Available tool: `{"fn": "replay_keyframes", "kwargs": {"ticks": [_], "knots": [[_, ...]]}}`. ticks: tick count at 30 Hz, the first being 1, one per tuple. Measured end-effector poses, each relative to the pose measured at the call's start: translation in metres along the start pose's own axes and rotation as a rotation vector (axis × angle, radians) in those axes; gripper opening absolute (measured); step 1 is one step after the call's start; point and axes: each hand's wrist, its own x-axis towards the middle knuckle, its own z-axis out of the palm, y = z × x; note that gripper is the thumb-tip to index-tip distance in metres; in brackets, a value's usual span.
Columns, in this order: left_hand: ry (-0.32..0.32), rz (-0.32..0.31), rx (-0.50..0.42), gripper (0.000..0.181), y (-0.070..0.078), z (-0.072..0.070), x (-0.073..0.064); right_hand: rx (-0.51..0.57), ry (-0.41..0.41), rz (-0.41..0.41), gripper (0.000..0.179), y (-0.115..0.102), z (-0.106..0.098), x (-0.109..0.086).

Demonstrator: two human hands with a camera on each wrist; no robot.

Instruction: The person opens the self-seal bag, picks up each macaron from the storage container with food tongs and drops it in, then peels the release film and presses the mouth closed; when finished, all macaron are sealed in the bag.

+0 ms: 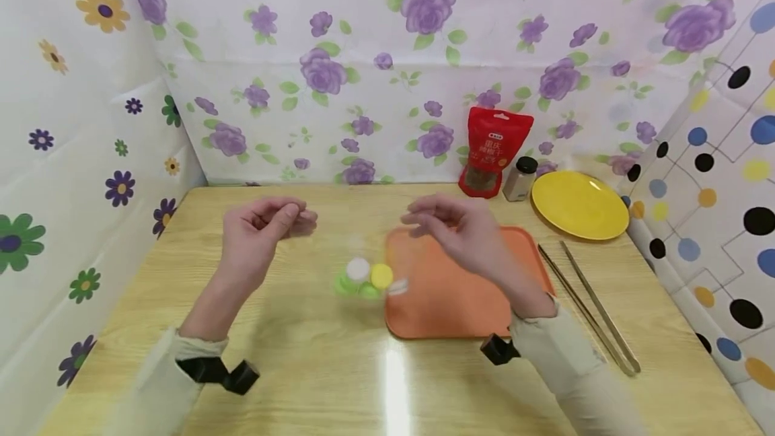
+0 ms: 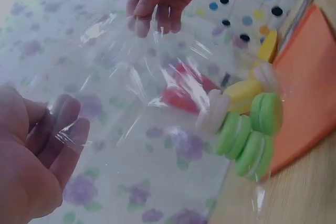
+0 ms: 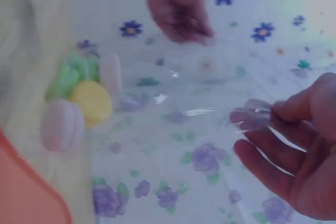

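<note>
Between both hands hangs a clear plastic bag [image 2: 137, 85], its film showing mostly as glints. My left hand [image 1: 257, 234] pinches one upper side of it between thumb and fingers. The opposite side is pinched by my right hand [image 1: 463, 231]. Several macarons lie bunched at the bag's bottom: green macarons [image 2: 232, 134], a yellow macaron [image 3: 92, 103] and pale pinkish-white macarons [image 3: 63, 132]. In the head view the bunch is blurred, beside the left edge of an orange tray [image 1: 445, 315].
At the back right stand a red pouch [image 1: 493, 140] and a small jar with a black lid [image 1: 519, 180]. A yellow plate [image 1: 581, 204] leans by the dotted side wall. Long metal tongs [image 1: 596, 308] lie right of the tray. Floral sheets surround the wooden table [image 1: 315, 375].
</note>
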Motion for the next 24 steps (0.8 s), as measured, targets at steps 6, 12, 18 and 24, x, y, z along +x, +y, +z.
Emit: {"fn": "replay_keyframes", "kwargs": {"ticks": [6,12,18,24], "knots": [[0.042,-0.081,-0.019,0.015,0.001,0.025,-0.031,0.128,0.016,0.193,0.015,-0.004,-0.016,-0.024],[0.065,-0.245,0.0,0.014,-0.002,0.051,-0.067,0.18,0.089,0.291,0.021,0.002,-0.021,-0.068],[0.07,-0.297,0.005,0.021,-0.013,0.075,-0.095,0.097,0.194,0.287,0.017,0.006,-0.019,-0.104],[0.079,-0.193,0.044,0.022,-0.028,0.09,-0.105,-0.615,0.528,-0.319,0.016,0.003,0.012,-0.097]]}}
